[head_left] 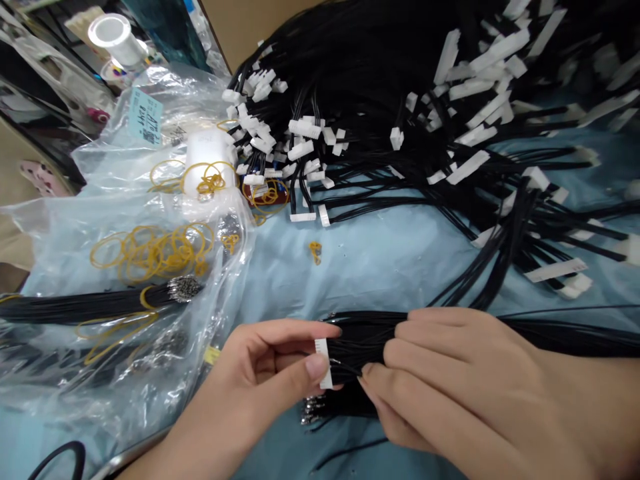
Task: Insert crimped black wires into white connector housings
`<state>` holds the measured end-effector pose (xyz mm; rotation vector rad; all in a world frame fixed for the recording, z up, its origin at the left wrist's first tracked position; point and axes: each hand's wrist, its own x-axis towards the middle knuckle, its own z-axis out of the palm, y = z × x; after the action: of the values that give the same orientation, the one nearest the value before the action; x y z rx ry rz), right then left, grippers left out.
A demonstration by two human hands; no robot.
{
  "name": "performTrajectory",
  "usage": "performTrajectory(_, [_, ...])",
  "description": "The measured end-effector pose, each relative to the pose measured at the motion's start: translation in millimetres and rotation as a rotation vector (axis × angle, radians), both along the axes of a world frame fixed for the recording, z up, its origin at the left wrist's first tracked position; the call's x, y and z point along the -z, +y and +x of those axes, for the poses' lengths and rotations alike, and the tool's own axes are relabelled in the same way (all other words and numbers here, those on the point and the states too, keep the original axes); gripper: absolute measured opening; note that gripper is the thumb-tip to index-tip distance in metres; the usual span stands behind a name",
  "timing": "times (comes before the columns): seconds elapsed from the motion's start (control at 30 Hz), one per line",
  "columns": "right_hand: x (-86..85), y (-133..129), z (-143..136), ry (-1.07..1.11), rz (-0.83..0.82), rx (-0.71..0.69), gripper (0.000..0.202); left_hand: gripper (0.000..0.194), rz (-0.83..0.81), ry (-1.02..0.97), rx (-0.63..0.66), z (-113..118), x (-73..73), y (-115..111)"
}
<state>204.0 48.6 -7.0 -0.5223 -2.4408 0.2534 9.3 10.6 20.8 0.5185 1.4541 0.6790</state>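
Low in the middle of the view, a white connector (324, 363) is pinched between the thumb and fingers of my left hand (260, 373). Black wires (360, 340) run rightward from it. My right hand (450, 380) is closed on a black wire close to the connector, the thumb and index fingertips pressed together. A wire with a small metal tip lies against the connector's right side; whether it is inserted I cannot tell. Under both hands lies a bundle of black wires with metal terminals (311, 410) at its left end.
Black wire harnesses with white connectors (303, 148) pile up across the back and right. On the left, clear plastic bags (125, 373) carry yellow rubber bands (160, 253) and a tied black wire bundle (90, 303). A white spool (113, 33) stands at the back left. Blue sheeting (370, 267) covers the table.
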Motion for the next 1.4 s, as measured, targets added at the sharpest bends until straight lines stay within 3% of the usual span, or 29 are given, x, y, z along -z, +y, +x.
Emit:
performTrajectory(0.27, [-1.1,3.6,-2.4,-0.002,-0.012,-0.019,0.021,0.025,0.052,0.026,0.035,-6.0,9.8,-6.0])
performTrajectory(0.47, [-3.4,3.2,-1.0,0.015,-0.046,0.072,0.022,0.025,0.048,-0.012,0.055,-7.7,9.5,-5.9])
performTrajectory(0.8, [-9.5,11.6,-2.7,0.028,-0.067,-0.103,0.036,0.026,0.061,0.053,0.044,-7.6,13.4,-5.6])
performTrajectory(1.0, [-11.3,13.4,-1.4,0.017,-0.072,-0.117,0.030,0.024,0.069,0.063,0.036,-4.7,14.0,-4.6])
performTrajectory(1.2, [-7.2,12.1,-0.5,0.013,-0.054,-0.137,0.027,0.041,0.109,0.149,0.057,0.2,13.4,-5.2])
performTrajectory(1.4, [-5.6,8.9,-1.0,0.013,-0.051,-0.050,0.022,0.039,0.128,0.155,0.059,-0.5,13.2,-6.6])
